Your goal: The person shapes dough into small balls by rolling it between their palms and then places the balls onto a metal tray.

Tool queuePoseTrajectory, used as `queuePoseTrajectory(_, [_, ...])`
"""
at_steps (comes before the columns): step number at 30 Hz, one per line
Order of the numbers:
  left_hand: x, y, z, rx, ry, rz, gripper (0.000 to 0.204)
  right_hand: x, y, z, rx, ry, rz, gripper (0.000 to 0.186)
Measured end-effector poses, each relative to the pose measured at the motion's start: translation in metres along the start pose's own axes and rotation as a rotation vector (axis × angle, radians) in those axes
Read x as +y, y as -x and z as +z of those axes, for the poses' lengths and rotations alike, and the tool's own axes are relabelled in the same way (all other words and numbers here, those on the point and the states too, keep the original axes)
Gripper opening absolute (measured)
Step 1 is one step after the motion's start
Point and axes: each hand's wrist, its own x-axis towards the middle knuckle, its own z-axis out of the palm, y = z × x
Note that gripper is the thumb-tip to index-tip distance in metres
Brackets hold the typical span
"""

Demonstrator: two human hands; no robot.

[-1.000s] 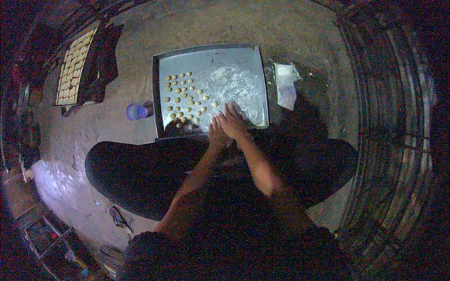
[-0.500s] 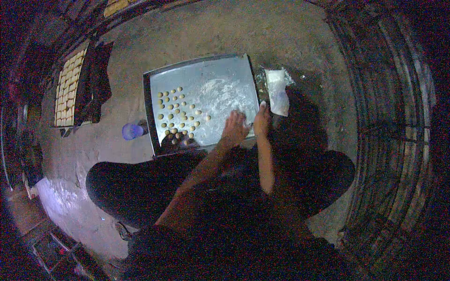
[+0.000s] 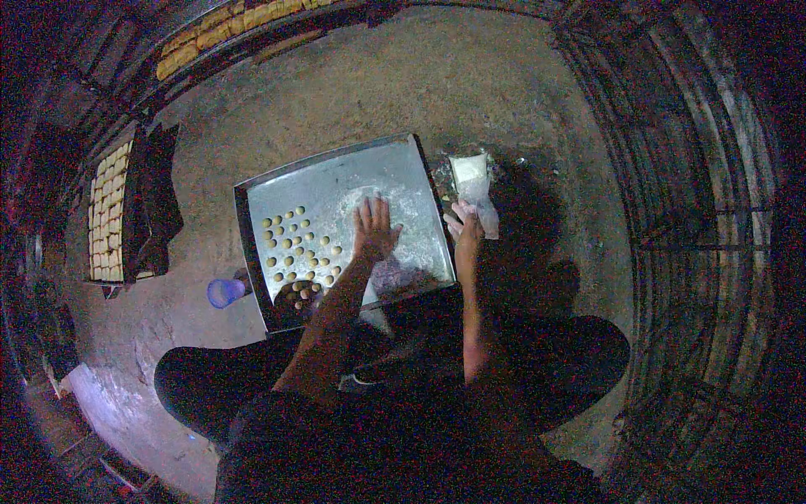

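Observation:
A wide metal tray with raised edges lies on the floor before my crossed legs, dusted with white powder in its middle and right. Small round dough balls sit in loose rows over its left part. My left hand is over the powdered middle, palm down with fingers spread, and holds nothing visible. Just outside the tray's right edge is my right hand, its fingers stretched and apart. It is beside the lower end of a clear plastic bag of white powder; whether it touches the bag I cannot tell.
A translucent blue-purple cup lies on its side left of the tray. Farther left, a dark tray holds rows of pale pieces. More yellowish pieces fill a long tray at the far edge. Dark slatted structures line the right side.
My left hand has moved left from the tray's right side onto the powdered middle. My right hand has shifted from the tray's edge toward the bag. The whole view has tilted.

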Motion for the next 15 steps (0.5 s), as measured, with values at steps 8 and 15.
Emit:
queuePoseTrajectory(8, [0.050,0.045,-0.001,-0.420,0.289,0.563,0.078,-0.013,0.008,0.022,-0.026,-0.092,0.031,0.059])
queuePoseTrajectory(15, [0.044,0.015,-0.032,-0.242,0.368,0.183,0.065,-0.018,0.020,0.027,0.011,-0.028,0.091,0.062])
